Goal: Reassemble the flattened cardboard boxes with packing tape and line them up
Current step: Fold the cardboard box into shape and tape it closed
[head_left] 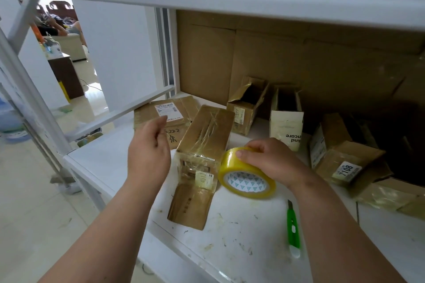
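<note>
right hand (264, 161): fingers curled over the top of the tape roll (247, 173), clamped on it; the roll stands tilted on the shelf (230, 236).
left hand (149, 149): in the air, fingers loosely apart and slightly bent, holding nothing that i can make out; whether a tape end runs to it, i cannot tell.
box (204, 142): between the two hands, just beside the roll, lying on its side with its long face up; tape already wrinkled along that face, near flap hanging open toward the person.
other boxes: two open ones (246, 108) (286, 119) stand beyond the right hand, one (342, 154) lies to its right, a flat labelled one (165, 115) lies past the left hand.
knife (293, 230): green, lying on the shelf below the right wrist, untouched.
handling, box: likely light and empty, stiff along the creases but worn and soft at the flaps; best held by pressing the flaps shut with a flat palm, near the seam.
handling, tape: slick on the outside, sticky end likely hard to find; grip by the rim.
surface: white, scuffed, flecked with scraps, smooth enough for a box to slide.
room: a rack with a shelf overhead, cardboard sheets (299, 57) behind, pale tiled floor to the left.
</note>
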### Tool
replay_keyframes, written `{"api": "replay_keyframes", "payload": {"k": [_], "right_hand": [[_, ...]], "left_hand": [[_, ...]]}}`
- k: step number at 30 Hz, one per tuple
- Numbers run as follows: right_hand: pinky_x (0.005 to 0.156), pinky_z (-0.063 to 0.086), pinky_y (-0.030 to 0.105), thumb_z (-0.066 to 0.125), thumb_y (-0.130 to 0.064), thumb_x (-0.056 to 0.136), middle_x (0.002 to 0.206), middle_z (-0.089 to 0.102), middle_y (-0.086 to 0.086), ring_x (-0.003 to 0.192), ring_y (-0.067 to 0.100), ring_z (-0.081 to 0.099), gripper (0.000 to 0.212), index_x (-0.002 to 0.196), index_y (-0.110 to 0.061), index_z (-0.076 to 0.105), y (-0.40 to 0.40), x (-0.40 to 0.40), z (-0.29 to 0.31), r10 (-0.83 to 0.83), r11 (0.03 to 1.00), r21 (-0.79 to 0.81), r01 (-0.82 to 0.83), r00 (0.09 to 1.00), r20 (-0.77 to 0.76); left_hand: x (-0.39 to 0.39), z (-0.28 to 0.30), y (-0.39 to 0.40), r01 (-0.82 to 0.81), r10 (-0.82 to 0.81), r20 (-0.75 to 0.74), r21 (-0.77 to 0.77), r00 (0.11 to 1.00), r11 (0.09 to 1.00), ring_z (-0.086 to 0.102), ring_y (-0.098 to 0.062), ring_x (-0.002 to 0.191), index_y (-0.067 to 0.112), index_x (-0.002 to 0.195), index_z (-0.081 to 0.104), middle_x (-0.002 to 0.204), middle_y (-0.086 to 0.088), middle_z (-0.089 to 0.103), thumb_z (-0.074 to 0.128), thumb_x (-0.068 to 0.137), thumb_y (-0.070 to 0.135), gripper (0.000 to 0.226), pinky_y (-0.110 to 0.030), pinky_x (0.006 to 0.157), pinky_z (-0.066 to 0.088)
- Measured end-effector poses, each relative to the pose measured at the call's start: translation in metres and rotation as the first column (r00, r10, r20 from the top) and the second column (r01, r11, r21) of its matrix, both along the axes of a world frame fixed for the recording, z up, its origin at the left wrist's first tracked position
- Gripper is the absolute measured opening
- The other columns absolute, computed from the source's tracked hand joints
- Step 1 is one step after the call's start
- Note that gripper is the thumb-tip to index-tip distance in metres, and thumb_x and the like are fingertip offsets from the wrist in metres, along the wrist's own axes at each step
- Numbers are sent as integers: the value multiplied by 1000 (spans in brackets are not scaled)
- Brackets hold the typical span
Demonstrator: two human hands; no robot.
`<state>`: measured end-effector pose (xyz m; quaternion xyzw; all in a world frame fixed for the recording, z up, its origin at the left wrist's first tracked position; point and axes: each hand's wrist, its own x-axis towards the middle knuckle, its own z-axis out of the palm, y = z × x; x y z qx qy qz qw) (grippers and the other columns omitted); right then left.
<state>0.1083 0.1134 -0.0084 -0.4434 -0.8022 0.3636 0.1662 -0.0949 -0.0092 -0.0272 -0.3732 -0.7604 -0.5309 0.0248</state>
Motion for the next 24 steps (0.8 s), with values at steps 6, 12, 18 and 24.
{"api": "replay_keyframes", "payload": {"k": [6, 12, 18, 24], "right_hand": [[71, 50, 22, 64, -48, 89, 103, 68, -4, 87, 6, 63, 36, 115, -24, 69, -5, -1, -1, 15, 1000, 18, -15, 1000, -3], [64, 46, 18, 64, -48, 89, 90, 62, -13, 80, 0, 59, 30, 109, -26, 68, -7, -5, 0, 6, 999, 54, -6, 1000, 2], [72, 50, 25, 62, -50, 89, 95, 64, -8, 83, 3, 59, 30, 107, -26, 68, -11, -6, -4, 18, 995, 98, -20, 1000, 23], [74, 49, 33, 60, -52, 90, 90, 68, 0, 85, 16, 64, 35, 97, -20, 69, -11, 4, -11, 36, 995, 95, -37, 999, 13]], "left_hand": [[20, -15, 10, 335, -293, 169, -356, 941, 872, 33, -21, 143, 25, 157, 19, 162, 3, 25, 42, 99, 54, 69, -42, 115, 33], [19, -14, 14, 303, -233, 211, -415, 949, 858, 42, -22, 136, 30, 158, 12, 156, 2, 32, 67, 72, 74, 112, -43, 108, 43], [26, -21, 20, 276, -183, 279, -341, 943, 899, 38, -25, 137, 29, 158, 12, 154, 0, 29, 67, 72, 74, 111, -45, 109, 41], [42, -23, 20, -17, -180, -327, -519, 928, 854, 8, -28, 148, 31, 156, 20, 164, 0, 10, 24, 89, 77, 81, -45, 118, 10]]}}
